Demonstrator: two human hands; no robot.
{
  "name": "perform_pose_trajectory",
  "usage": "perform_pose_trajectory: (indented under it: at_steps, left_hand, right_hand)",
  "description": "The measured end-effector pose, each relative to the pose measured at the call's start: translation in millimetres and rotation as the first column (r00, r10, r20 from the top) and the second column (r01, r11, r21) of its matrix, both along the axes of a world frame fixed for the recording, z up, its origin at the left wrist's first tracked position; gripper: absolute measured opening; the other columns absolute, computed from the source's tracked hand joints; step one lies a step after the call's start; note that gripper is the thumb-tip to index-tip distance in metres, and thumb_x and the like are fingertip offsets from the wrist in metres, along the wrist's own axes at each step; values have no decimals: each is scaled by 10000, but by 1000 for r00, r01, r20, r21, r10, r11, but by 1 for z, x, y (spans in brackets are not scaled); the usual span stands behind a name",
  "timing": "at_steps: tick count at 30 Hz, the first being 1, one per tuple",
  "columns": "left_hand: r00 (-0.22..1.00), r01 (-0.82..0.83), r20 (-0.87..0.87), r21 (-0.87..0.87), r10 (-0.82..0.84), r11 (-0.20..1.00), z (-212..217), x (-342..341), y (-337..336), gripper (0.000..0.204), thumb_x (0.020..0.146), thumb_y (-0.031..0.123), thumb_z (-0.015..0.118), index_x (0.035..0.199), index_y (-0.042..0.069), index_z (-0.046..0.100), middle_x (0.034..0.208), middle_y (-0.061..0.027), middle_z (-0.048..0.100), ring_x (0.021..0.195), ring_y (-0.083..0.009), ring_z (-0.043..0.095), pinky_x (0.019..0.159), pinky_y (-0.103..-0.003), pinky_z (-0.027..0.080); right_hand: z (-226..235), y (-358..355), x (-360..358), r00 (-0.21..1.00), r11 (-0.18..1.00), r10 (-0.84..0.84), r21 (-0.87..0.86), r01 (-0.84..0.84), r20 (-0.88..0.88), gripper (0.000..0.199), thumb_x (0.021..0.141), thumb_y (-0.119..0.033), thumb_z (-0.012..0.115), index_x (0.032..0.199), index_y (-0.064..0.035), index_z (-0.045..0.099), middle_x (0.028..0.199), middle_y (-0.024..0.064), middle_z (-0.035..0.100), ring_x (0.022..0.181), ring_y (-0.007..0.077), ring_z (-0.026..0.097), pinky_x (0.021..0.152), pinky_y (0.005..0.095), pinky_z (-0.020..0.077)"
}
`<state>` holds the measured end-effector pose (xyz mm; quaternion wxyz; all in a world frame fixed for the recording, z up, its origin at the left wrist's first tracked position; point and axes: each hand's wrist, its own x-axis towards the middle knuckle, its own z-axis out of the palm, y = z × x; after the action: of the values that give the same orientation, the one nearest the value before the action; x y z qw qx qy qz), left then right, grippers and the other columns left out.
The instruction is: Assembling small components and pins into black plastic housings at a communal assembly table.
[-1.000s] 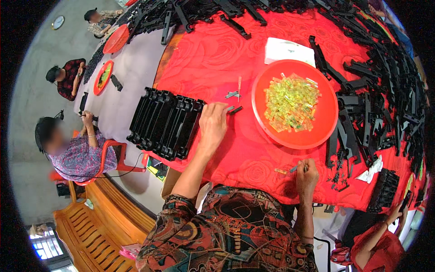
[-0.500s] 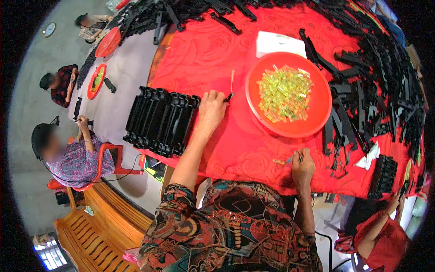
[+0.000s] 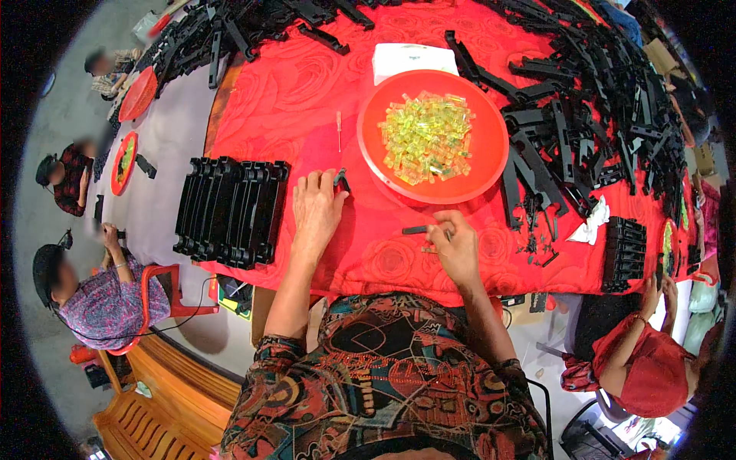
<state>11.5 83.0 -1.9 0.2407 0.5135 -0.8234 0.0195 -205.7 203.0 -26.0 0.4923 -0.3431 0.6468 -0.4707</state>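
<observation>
Right hand (image 3: 458, 249) has moved in from the table edge, now pinching a small black plastic piece (image 3: 415, 229) below the red bowl (image 3: 491, 165).
Left hand (image 3: 318, 205) lies open-fingered, touching another black part (image 3: 341, 180); I judge joining comes next, needing careful alignment.

Three red plates (image 3: 491, 165), one white box (image 3: 414, 60), two hands (image 3: 318, 208).

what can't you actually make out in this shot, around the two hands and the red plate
- Head view: the small dark part at the left hand is half covered by the fingertips; its shape is unclear.
- Head view: the thin dark piece in the right hand is too small to identify.
- Head view: the yellow-green pieces on the red plate blur into one heap.
- Head view: the black parts pile is cut off by the dark fisheye rim.
</observation>
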Motion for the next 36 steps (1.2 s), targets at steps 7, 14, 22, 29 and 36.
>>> perform_pose_trajectory:
  at_steps: [7,14,22,29,36]
  left_hand:
    - [897,424,-152,33,-415,905,-9,-27,36,211,732,120,679,918,53,604,866,-94,569,820,-276,535,703,-387,430]
    - [889,450,-111,34,-445,892,-43,-57,54,182,707,151,679,822,81,556,807,-83,459,782,-264,459,645,-390,363]
    - [845,473,-299,26,-444,881,-47,-54,55,153,726,104,664,809,63,541,783,-85,480,759,-277,471,642,-389,361]
    - [801,539,-281,-43,-528,841,-46,-54,57,111,754,92,628,823,42,557,765,-95,491,746,-279,483,650,-392,369]
    - [801,540,-277,-51,-531,840,-48,-51,57,100,747,118,628,798,51,575,760,-89,478,736,-263,475,642,-381,357]
  right_hand:
    - [-2,22,-29,943,964,-211,-217,157,-257,103,836,-80,564,883,10,585,638,13,527,582,52,446,508,246,375]
    - [8,27,-46,820,952,-265,-272,140,-507,116,852,-72,538,883,26,593,676,63,568,587,102,502,532,271,409]
    - [29,24,-48,838,936,-328,-267,227,-437,129,841,-56,540,922,28,595,742,130,591,641,189,559,608,309,453]
    - [60,-1,-30,679,891,-275,-447,-87,-681,98,837,-59,528,902,-7,578,832,160,593,719,322,587,624,385,465]
    - [60,-102,-51,197,970,34,-15,-244,-980,120,808,-164,538,801,-82,626,849,151,631,779,327,624,633,428,494]
